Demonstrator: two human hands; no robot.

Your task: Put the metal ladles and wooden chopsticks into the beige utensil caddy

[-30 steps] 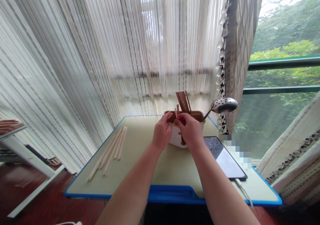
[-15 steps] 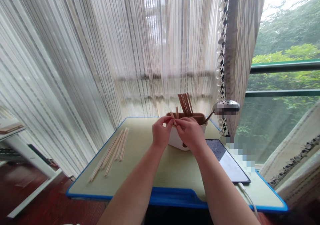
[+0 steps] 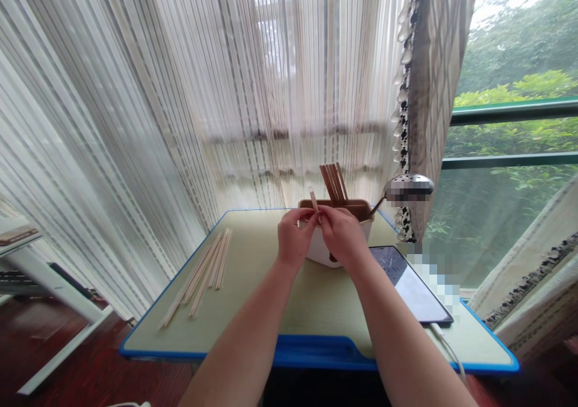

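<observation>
Both my hands meet in front of a white utensil holder [image 3: 318, 251] with a brown rim at the back of the small table [image 3: 311, 301]. My left hand [image 3: 295, 238] and my right hand [image 3: 342, 235] are closed in a pinch on a pale chopstick [image 3: 313, 199] that sticks up between them. Several dark brown chopsticks [image 3: 333, 182] stand upright in the holder. A perforated metal ladle [image 3: 406, 187] leans out of the holder to the right.
Several pale chopsticks [image 3: 203, 273] lie in a loose row on the table's left side. A phone [image 3: 410, 284] with a cable lies at the right. Striped sheer curtains hang behind the table. A white stand is at the far left.
The pale chopstick has risen higher between my fingertips. My hands stay together at the holder's front rim, shifted only slightly.
</observation>
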